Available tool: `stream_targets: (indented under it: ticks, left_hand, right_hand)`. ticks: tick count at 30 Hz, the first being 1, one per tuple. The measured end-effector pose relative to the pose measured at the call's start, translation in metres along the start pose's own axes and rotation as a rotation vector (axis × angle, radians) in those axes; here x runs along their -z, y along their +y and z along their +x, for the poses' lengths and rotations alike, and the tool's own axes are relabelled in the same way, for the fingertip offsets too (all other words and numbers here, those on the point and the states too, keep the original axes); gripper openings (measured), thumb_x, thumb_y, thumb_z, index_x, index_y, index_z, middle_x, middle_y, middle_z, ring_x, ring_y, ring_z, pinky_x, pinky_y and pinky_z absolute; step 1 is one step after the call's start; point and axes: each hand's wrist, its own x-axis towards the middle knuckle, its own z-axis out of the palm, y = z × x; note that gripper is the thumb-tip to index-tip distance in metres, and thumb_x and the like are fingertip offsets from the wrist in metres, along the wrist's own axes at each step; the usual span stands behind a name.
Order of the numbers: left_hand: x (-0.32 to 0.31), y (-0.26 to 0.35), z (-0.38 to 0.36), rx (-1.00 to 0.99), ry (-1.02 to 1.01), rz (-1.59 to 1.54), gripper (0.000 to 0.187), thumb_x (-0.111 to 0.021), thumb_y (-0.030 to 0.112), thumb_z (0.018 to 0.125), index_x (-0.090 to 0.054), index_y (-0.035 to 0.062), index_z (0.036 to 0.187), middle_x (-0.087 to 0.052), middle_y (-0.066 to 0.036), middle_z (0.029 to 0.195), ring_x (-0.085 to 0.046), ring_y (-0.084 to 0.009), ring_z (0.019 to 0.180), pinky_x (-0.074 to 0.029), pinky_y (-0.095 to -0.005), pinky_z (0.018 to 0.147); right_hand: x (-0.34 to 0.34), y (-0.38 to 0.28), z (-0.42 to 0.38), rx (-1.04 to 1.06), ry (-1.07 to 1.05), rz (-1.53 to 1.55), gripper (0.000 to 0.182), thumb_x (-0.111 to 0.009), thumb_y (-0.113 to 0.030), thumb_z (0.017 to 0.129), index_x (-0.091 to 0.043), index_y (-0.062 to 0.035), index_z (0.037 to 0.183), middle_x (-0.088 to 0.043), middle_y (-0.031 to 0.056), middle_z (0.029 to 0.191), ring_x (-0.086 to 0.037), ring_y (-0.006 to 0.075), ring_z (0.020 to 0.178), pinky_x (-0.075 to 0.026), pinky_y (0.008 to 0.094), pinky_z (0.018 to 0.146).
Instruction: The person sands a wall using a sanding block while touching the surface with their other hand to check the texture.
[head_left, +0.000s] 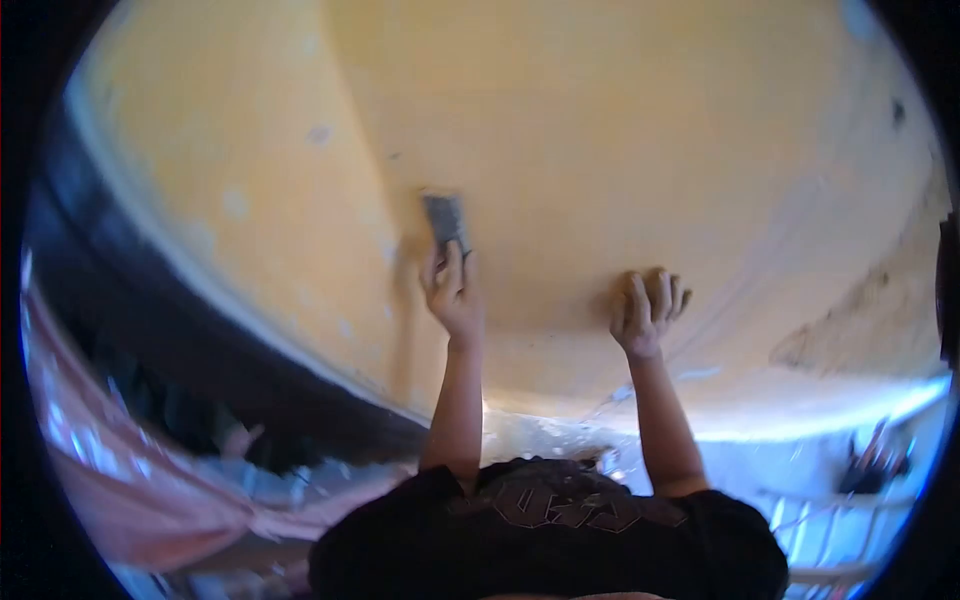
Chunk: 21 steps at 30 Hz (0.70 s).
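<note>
My left hand (455,292) is closed around the lower end of a scraper (443,218). The scraper's flat, dark grey rectangular blade points up against the yellow wall (560,150); its handle is hidden in my fingers. To the right and slightly lower, my right hand (645,313) is raised at the same wall. Its fingers are apart and bent, with the tips at or very near the surface. Nothing shows in that hand.
The wall has pale patches and a dark spot (898,110). A dark band (140,260) borders it at the lower left. Pinkish cloth (140,500) hangs below that. White railings (835,530) and a dark object (875,462) are at the lower right.
</note>
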Motion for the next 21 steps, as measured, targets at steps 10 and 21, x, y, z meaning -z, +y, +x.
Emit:
stream_targets:
  ticks: [10,21]
  left_hand:
    - [-0.019,0.050,0.082,-0.035,-0.010,-0.127,0.031,-0.071,0.003,0.079,-0.066,0.0016,0.110,-0.056,-0.018,0.114,-0.057,-0.0262,0.096,-0.050,-0.0344,0.078]
    - [0.043,0.088,-0.056,0.037,-0.605,-0.284,0.035,-0.071,-0.004,0.074,-0.065,0.0021,0.109,-0.055,-0.016,0.118,-0.059,-0.0243,0.100,-0.051,-0.0312,0.082]
  right_hand:
    - [0.001,0.002,-0.010,-0.021,-0.043,0.001,0.036,-0.060,-0.024,0.078,-0.065,-0.0164,0.113,-0.048,0.0167,0.131,-0.039,0.0373,0.124,-0.013,0.0525,0.110]
    - [0.009,0.006,-0.010,0.028,-0.094,0.079,0.039,-0.061,-0.023,0.078,-0.062,-0.0117,0.115,-0.047,0.0189,0.131,-0.038,0.0408,0.124,-0.012,0.0527,0.110]
